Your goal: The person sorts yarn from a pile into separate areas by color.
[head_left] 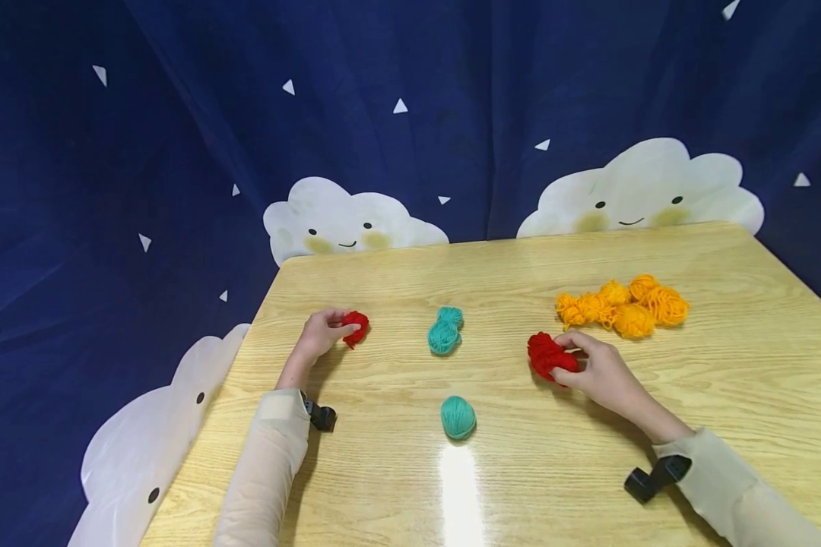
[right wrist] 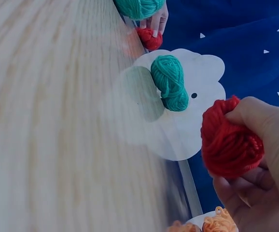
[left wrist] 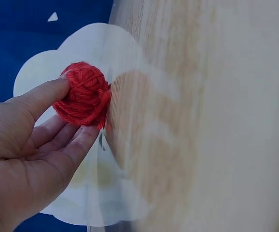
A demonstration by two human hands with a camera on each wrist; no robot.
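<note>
At the table's left side my left hand [head_left: 322, 334] pinches a small ball of red yarn [head_left: 356, 328] between thumb and fingers. The left wrist view shows this red ball [left wrist: 84, 94] against the tabletop. Right of centre, my right hand [head_left: 602, 370] grips a larger bundle of red yarn [head_left: 549, 357]. In the right wrist view that bundle [right wrist: 230, 140] appears raised off the wood, with the thumb on one side and fingers on the other. Between the hands lie a teal skein [head_left: 445, 331], narrowed at its middle, and a round teal ball [head_left: 458, 418] nearer the front.
Several orange yarn bundles [head_left: 622, 306] sit in a cluster at the back right, just beyond my right hand. The wooden table [head_left: 383, 471] ends at a dark blue curtain [head_left: 451, 114] with white cloud shapes. A black camera is strapped to each wrist.
</note>
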